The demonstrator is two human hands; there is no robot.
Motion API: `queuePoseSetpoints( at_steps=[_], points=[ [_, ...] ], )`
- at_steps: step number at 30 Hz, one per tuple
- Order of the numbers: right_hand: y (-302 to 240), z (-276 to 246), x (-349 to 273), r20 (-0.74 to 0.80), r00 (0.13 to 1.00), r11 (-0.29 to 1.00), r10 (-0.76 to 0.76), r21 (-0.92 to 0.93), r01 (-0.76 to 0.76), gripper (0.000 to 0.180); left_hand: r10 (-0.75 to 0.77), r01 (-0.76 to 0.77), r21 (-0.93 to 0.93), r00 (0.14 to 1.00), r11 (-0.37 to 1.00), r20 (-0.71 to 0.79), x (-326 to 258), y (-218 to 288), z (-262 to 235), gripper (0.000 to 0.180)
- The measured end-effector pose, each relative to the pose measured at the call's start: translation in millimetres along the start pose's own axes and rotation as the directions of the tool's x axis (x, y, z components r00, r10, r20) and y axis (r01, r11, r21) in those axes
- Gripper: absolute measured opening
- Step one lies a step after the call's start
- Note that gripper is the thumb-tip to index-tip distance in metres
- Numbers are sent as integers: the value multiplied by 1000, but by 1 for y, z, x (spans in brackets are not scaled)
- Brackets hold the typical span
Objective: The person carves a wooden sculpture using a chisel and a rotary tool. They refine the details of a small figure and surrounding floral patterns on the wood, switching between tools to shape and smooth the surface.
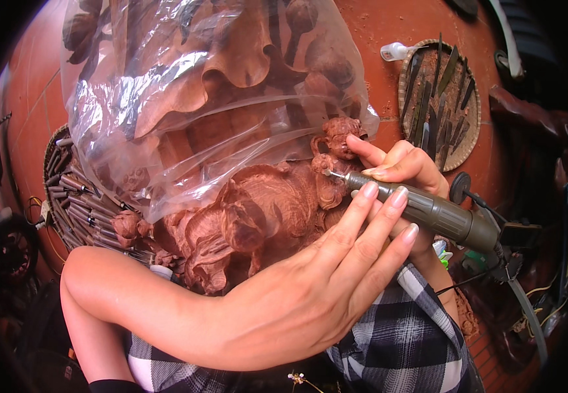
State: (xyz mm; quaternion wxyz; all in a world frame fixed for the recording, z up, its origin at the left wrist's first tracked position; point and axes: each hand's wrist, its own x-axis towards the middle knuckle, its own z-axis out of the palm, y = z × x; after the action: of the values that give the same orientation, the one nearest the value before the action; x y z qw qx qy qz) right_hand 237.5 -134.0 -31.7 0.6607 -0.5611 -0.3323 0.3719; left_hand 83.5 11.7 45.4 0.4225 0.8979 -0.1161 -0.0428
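Head view: a reddish-brown wood carving [284, 203] is in front of the person, its near part bare and its far part under clear plastic [100, 98]. Through this wrap more carved wood shows, including a broad piece with a wavy edge; whether it is a bag or a loose sheet I cannot tell. To the left of the carving, a round woven basket [48, 164] holds a crowded pile of slim tools [84, 203] with brown handles. Beyond the carving on its right, a second round basket [469, 145] with a pale woven rim contains dark, flat, file-like blades [425, 105], loosely spread, with reddish dust among them. A small white bottle [394, 52] lies just beside this basket, on the red tiled floor [28, 98].

At the carving's right side, the right hand [415, 170] has its grip closed around an olive-green rotary tool [428, 209], whose thin metal tip is at a small rounded knob of the carving. The left hand [303, 288] reaches across the carving's near side, fingers straight and laid against the tool; its thumb is hidden, so whether its grip is closed I cannot tell.
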Motion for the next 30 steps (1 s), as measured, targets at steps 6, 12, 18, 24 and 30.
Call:
queuePoseSetpoints(
  at_steps=[6,12,18,24,30],
  points=[
    [3,-1,-2,-69,998,998,5,63,-1,22,-19,17,-65,1000,998,-24,5,0,1,83],
    [2,-2,-2,-16,1000,1000,-9,24,9,21,-18,16,-97,1000,995,-23,3,0,2,84],
    [1,3,-3,-37,999,1000,-14,5,15,21,-20,19,-71,1000,997,-23,-1,2,2,82],
    [-1,4,-1,-15,1000,997,-18,-79,17,21,-27,26,-35,999,999,-21,-4,3,0,80],
    [-3,5,-2,3,1000,993,-17,-120,18,21,-23,21,-54,999,998,-35,-5,3,-2,78]
  ],
)
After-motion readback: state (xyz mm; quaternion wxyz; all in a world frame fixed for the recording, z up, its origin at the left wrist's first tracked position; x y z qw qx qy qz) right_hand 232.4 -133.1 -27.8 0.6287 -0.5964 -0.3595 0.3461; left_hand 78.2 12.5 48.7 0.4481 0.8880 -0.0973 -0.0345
